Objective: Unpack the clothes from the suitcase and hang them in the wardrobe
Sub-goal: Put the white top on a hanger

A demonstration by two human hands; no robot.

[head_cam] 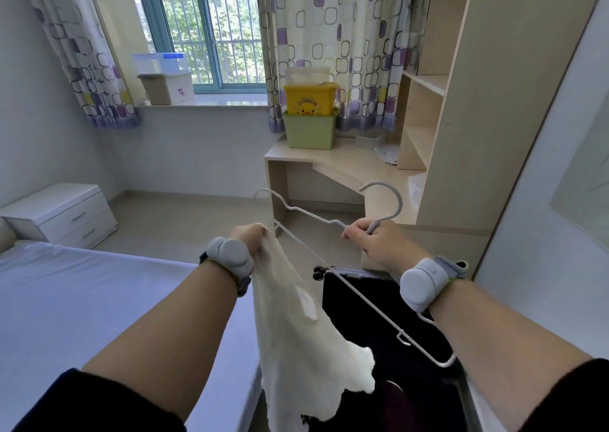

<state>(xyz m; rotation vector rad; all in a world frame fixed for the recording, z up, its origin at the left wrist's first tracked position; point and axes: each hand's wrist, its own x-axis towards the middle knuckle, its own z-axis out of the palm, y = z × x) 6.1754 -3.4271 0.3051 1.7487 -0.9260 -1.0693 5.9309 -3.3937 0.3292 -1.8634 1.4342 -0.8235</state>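
Bed (82,293): at my far left, just beside the work. It is a soft landing if the cloth slips that way.

Left hand (250,237): fingers bunched around the top edge of the cream garment (296,332), close to one tip of the hanger. I judge the hold small; one tug could pull the fabric free.

Garment: hangs slack from that one hand, its lower edge trailing over the open suitcase. It is not on the hanger yet. The loose end could snag on the case rim or drag on the floor.

Hanger (399,202): thin white wire, tilted, with its far end low over the case. The little notch on its lower bar could catch the weave while I thread the shoulder in.

Right hand (382,247): fingers curled around the neck below the hook. A twist here would swing the long arm into my forearm.

Suitcase (362,332): dark, open beneath both hands, with more clothes probably inside.

Wardrobe (543,201): I take the pale panel at my right for it. The rail is out of sight, so hooking on blind could miss.
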